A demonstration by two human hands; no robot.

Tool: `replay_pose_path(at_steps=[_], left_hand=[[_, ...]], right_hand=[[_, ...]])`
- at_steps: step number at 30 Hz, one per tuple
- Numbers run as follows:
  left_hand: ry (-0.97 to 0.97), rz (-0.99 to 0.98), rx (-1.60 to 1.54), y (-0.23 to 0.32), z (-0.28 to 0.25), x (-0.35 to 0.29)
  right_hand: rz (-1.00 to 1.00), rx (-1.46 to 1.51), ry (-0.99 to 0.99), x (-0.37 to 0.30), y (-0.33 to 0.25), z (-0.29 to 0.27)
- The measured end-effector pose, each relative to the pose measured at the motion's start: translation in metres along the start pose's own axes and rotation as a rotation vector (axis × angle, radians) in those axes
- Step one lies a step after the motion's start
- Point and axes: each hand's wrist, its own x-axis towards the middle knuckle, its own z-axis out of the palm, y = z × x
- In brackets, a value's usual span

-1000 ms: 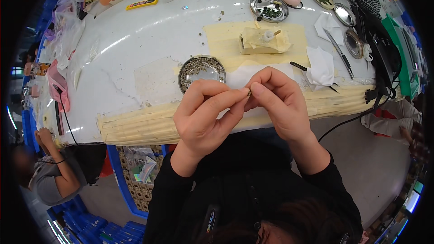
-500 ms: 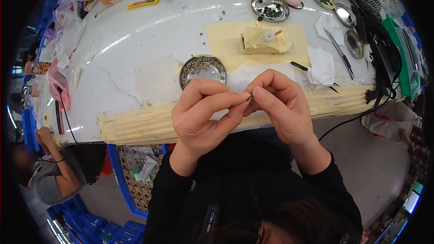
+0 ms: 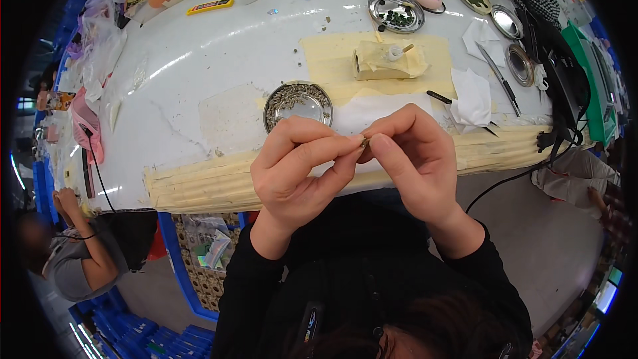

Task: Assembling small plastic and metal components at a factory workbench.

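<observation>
A white tabletop (image 3: 166,80) is filling the upper half of the view, with a cream padded strip (image 3: 199,185) running along its near edge. Above that strip, the person's two bare hands are meeting, just right of the middle. The left hand (image 3: 299,166) is coming in from the left, its thumb and forefinger pinching together; the right hand (image 3: 422,163) is facing it from the other side, its thumb and forefinger also closing to a pinch. Beyond the right hand, a tape-covered block (image 3: 382,70) is standing on a cream sheet (image 3: 325,46), well apart from the fingers. A round metal dish (image 3: 304,110) is sitting just beyond the left hand, the nearer of the two, and is holding many small grey-brown bits (image 3: 282,98) heaped around its sides. Smallest of all, a tiny brass-toned piece (image 3: 365,142) is resting between the opposed fingertips, clamped from the left and the right. Neither hand is nearer to it; both are touching it, and it is lying to the right of the left hand and to the left of the right hand. Fingers are hiding most of it, so its long axis cannot be told.
</observation>
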Motion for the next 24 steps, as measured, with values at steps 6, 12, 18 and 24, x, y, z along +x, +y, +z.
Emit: replay_pose_path(at_steps=[6, 12, 18, 24], left_hand=[[-0.002, 0.016, 0.008, 0.0003, 0.0031, -0.0009], [-0.025, -0.008, -0.061, -0.0001, -0.0017, -0.0007], [-0.011, 0.027, 0.049, 0.0006, 0.0024, -0.0003], [-0.034, -0.003, -0.045, 0.0, -0.0021, 0.0]], right_hand=[[-0.022, -0.031, 0.035, -0.0022, 0.0016, 0.0004], [0.286, 0.316, -0.066, 0.0028, -0.0059, -0.005], [-0.467, -0.655, 0.019, -0.0004, 0.0023, -0.0002], [0.2, 0.241, -0.04, 0.002, -0.0035, -0.0023]])
